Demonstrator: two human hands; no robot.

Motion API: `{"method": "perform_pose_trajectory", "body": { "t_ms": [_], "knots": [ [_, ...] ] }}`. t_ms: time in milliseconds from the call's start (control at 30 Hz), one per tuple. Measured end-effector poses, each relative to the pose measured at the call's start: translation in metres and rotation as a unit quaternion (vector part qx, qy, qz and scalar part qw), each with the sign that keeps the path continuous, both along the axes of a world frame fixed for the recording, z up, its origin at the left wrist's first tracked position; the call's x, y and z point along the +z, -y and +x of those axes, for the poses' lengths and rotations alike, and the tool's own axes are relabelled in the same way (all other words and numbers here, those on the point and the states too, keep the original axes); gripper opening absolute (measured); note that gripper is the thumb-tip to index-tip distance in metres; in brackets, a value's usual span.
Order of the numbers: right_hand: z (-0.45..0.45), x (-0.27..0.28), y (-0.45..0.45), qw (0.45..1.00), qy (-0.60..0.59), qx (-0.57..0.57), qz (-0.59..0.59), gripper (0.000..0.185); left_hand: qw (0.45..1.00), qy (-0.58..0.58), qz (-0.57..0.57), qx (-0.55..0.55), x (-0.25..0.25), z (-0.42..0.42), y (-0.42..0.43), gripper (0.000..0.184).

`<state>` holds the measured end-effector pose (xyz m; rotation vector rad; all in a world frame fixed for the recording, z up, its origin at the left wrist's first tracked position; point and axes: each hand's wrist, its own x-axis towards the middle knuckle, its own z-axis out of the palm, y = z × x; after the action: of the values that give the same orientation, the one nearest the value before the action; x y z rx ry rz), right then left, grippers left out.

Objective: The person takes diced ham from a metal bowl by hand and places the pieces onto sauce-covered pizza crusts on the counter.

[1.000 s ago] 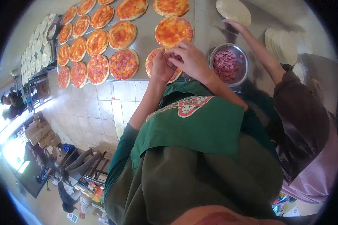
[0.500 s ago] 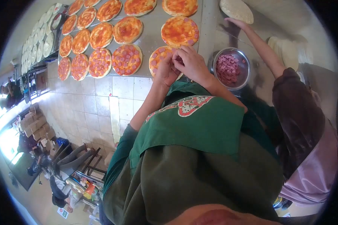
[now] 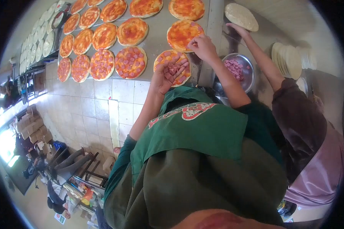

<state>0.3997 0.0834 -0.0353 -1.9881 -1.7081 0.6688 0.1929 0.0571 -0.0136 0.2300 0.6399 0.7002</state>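
My left hand (image 3: 166,78) is cupped palm up and holds diced ham (image 3: 172,71). It is over the near pizza (image 3: 183,77), which has sauce and ham cubes on it. Above the right edge of the sauced pizza (image 3: 181,34) behind it is my right hand (image 3: 203,47), fingers pinched together; what they hold, if anything, is too small to make out. A metal bowl (image 3: 250,72) of ham cubes stands right of my right forearm. Left of my hands, a pizza (image 3: 130,63) with ham cubes lies at the front edge of the metal table (image 3: 153,36).
Rows of sauced pizzas (image 3: 104,36) fill the left of the table. At the right, a co-worker's hand (image 3: 237,29) touches a pale dough round (image 3: 240,16); stacked rounds (image 3: 286,59) lie farther right. More pale rounds (image 3: 49,44) are at far left. Other people and boxes (image 3: 30,124) are in the background.
My hands have come apart: the right moved up and right towards the farther pizza, while the left opened out to show the ham in its palm. The view has shifted slightly.
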Motion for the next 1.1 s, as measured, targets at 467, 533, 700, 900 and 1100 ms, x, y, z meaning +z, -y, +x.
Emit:
{"method": "perform_pose_trajectory", "body": {
  "t_ms": [467,533,700,900,1100],
  "knots": [
    [-0.02,0.041,0.018,0.987,-0.152,-0.006,0.044,0.015,0.999,0.014,-0.037,-0.004,0.002,0.007,-0.021,0.052],
    [-0.029,0.063,0.031,0.978,-0.204,0.031,0.018,0.014,0.999,0.027,-0.035,0.013,-0.006,0.01,-0.024,0.055],
    [-0.048,0.062,0.05,0.981,-0.156,0.086,0.074,0.014,0.999,0.022,-0.038,0.013,-0.003,0.015,-0.019,0.06],
    [-0.058,0.068,0.057,0.986,-0.047,0.12,0.109,0.016,0.996,0.02,-0.066,0.063,-0.008,0.017,-0.017,0.07],
    [-0.062,0.071,0.058,0.984,-0.031,0.123,0.127,0.018,0.996,0.012,-0.078,0.036,0.004,0.012,-0.013,0.074]
  ]
}}
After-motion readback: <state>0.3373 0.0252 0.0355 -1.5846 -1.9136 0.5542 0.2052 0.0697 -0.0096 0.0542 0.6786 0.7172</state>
